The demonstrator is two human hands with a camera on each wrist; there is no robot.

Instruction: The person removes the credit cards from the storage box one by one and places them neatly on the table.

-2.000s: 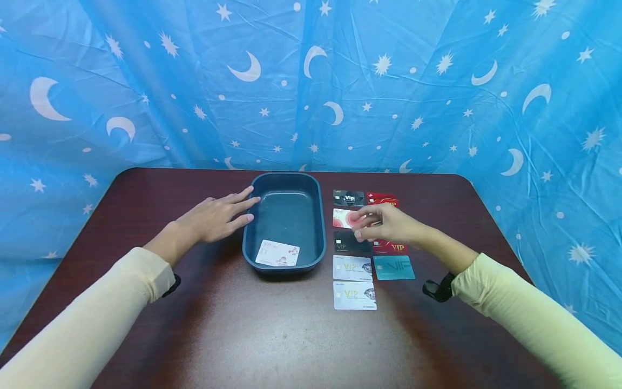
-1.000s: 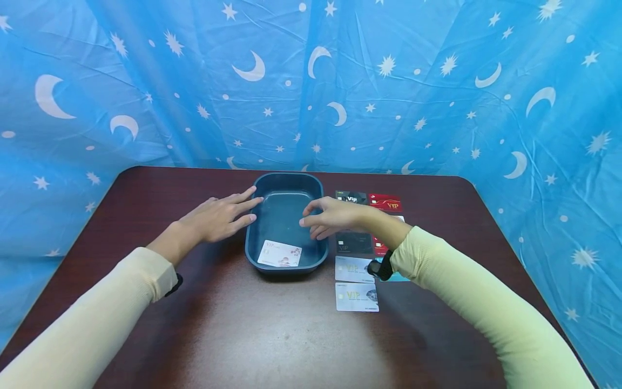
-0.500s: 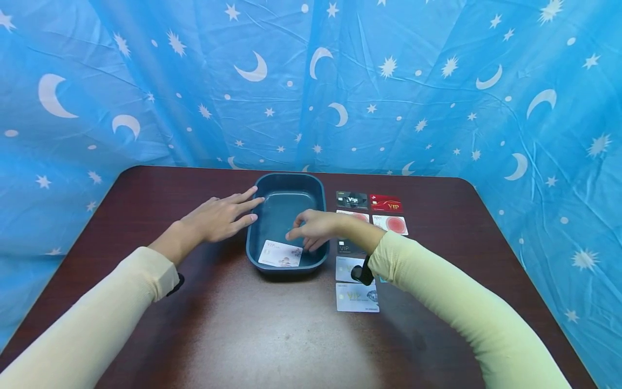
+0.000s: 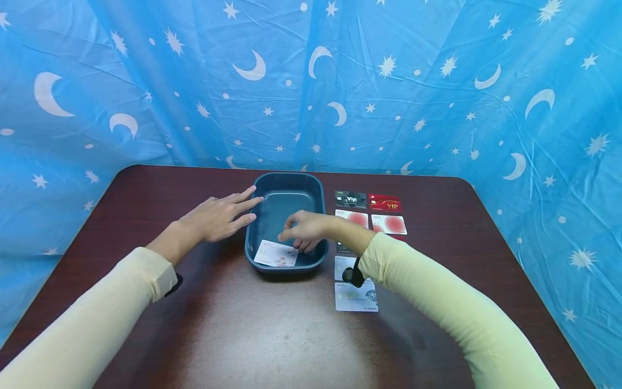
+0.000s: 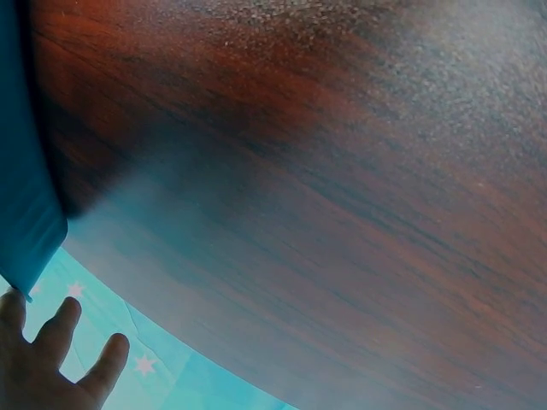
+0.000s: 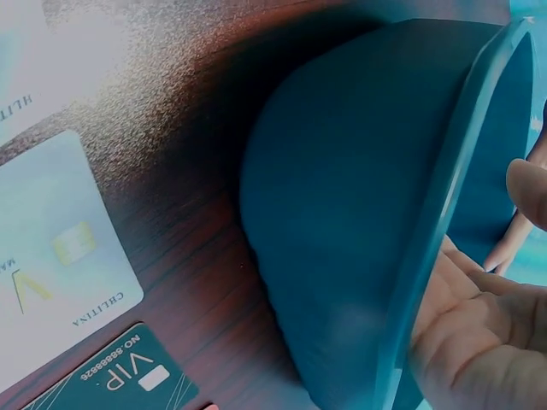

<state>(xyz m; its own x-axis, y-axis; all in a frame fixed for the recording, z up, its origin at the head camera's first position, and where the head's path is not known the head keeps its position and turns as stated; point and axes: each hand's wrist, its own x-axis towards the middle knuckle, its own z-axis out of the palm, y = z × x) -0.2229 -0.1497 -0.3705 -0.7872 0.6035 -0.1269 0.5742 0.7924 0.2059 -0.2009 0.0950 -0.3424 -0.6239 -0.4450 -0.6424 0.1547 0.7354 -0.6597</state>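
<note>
A dark blue tray point(image 4: 318, 190) stands mid-table with one white VIP card point(image 4: 275, 253) lying on its near floor. My right hand point(image 4: 300, 231) reaches down into the tray, fingers loosely curled, tips just above the card's far right edge. In the right wrist view the right hand point(image 6: 479, 342) shows a bare palm behind the tray wall point(image 6: 342, 213), thumb and finger apart, nothing between them. My left hand point(image 4: 218, 217) lies flat on the table, straight fingertips touching the tray's left rim. The left wrist view shows those fingers point(image 5: 51, 359) beside the tray point(image 5: 26, 171).
Right of the tray, cards lie in two columns: black VIP point(image 4: 351, 199), red VIP point(image 4: 385, 203), two pink-spotted cards point(image 4: 389, 223), and white VIP cards point(image 4: 356, 297) nearer me. My right forearm covers some. A blue star-and-moon curtain surrounds the dark wooden table point(image 4: 243, 335).
My right hand left the card rows, crossed left over the tray rim and dropped to the white card. The left hand stayed put.
</note>
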